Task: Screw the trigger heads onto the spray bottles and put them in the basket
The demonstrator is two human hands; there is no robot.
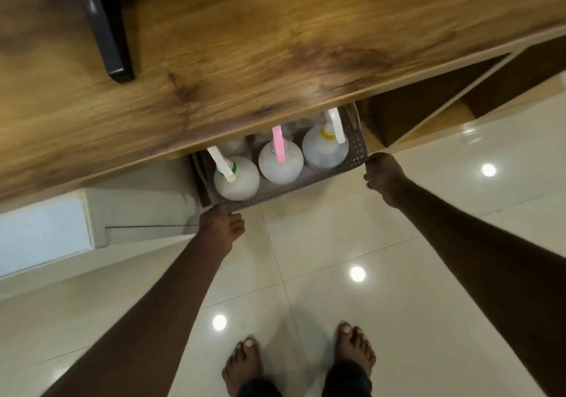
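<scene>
The grey perforated plastic basket sits on the glossy tiled floor, half under the wooden tabletop, and holds translucent spray bottles fitted with trigger heads. Its near corners are gripped by the left hand and right hand, fingers curled over the rim. It is best kept level so the bottles stay upright.

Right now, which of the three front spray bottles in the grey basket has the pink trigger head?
The middle translucent white spray bottle, with the pink trigger head. The bottles on either side of it, one near each hand's grip on the grey perforated basket, carry white trigger heads.
</scene>
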